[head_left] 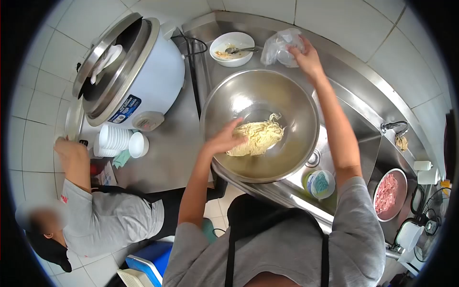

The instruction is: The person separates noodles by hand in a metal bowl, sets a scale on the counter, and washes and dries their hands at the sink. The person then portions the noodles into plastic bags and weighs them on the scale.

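Note:
A large steel mixing bowl (301, 143) sits over the sink in front of me, with a clump of pale yellow noodles (260, 136) at its bottom. My left hand (227, 137) reaches over the bowl's left rim, thumb and fingers apart, at the near side of the noodles. It seems to touch them, though the fingertips are slightly blurred. Beyond the bowl, my right hand (306, 58) grips a crumpled clear plastic bag (282, 45). What is inside the bag I cannot make out. Left of the bag stands a white bowl (219, 44) holding food remains and a spoon.
A big rice cooker (162, 81) with its lid raised stands left, near stacked white bowls (114, 140). A co-worker (114, 215) is at far left. To the right are a tub with a sponge (321, 184), a faucet (393, 126) and a pan of raw meat (386, 193).

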`<state>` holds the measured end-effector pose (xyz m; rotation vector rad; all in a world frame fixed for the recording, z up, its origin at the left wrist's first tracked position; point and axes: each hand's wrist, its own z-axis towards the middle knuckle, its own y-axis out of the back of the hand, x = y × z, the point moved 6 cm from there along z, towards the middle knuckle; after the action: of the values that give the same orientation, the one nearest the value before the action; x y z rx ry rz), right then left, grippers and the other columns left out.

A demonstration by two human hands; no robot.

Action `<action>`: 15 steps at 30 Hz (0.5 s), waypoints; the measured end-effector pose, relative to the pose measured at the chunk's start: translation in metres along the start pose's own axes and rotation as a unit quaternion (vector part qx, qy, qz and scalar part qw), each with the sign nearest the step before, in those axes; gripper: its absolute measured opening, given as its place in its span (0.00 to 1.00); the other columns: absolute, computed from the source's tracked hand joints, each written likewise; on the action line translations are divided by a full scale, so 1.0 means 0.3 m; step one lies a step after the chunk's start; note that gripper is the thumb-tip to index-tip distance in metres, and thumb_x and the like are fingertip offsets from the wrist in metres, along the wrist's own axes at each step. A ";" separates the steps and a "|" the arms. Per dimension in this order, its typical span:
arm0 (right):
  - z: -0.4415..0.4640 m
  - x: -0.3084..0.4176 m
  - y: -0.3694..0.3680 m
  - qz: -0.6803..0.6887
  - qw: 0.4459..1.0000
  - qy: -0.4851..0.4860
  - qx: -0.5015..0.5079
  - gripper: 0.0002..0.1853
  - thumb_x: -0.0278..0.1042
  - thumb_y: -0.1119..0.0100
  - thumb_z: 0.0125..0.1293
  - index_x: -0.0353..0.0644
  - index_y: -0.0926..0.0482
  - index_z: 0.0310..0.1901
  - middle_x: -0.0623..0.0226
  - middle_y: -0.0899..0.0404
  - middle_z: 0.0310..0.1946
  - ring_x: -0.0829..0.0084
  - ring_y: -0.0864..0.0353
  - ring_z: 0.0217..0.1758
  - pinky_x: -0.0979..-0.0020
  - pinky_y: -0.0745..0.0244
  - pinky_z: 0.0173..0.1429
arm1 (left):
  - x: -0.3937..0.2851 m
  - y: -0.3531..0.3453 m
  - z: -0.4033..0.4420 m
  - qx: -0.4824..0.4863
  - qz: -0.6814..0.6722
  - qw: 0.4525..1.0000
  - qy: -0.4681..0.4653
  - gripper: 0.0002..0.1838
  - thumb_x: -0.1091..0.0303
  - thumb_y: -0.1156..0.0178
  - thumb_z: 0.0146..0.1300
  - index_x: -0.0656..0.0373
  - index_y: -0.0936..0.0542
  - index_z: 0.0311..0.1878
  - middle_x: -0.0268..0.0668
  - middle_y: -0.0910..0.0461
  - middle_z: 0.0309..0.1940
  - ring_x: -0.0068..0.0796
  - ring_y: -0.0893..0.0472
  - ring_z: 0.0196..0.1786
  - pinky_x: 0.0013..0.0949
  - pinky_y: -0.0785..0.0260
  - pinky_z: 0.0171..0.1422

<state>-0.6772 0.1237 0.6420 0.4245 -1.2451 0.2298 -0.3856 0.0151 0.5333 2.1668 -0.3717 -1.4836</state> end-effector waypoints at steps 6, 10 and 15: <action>-0.408 -0.117 -0.120 -0.331 0.861 0.032 0.384 0.34 0.33 0.38 0.44 0.42 0.35 0.57 0.49 0.28 0.48 0.52 0.30 0.53 0.62 0.35 0.58 | 0.053 -0.091 0.071 0.013 0.051 0.996 0.073 0.36 0.63 0.36 0.43 0.64 0.37 0.57 0.48 0.28 0.49 0.39 0.29 0.53 0.35 0.37 0.57; -0.615 -0.342 -0.283 -0.317 0.829 0.050 0.458 0.36 0.34 0.36 0.42 0.43 0.36 0.58 0.50 0.27 0.45 0.55 0.28 0.50 0.63 0.32 0.53 | 0.077 -0.046 0.111 -0.058 -0.044 0.995 0.068 0.35 0.67 0.38 0.40 0.67 0.36 0.55 0.47 0.27 0.47 0.35 0.26 0.49 0.31 0.35 0.53; -0.448 -0.187 -0.176 0.008 0.892 -0.164 0.421 0.31 0.31 0.37 0.45 0.45 0.34 0.55 0.55 0.26 0.42 0.66 0.25 0.47 0.67 0.29 0.49 | -0.041 0.050 0.022 -0.064 -0.348 0.935 -0.018 0.32 0.78 0.45 0.46 0.65 0.38 0.59 0.41 0.27 0.46 0.25 0.27 0.48 0.28 0.33 0.49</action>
<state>-0.5574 0.1376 0.5444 1.2437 -1.4392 0.7472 -0.3955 0.0068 0.5492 2.2755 0.5334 -1.8325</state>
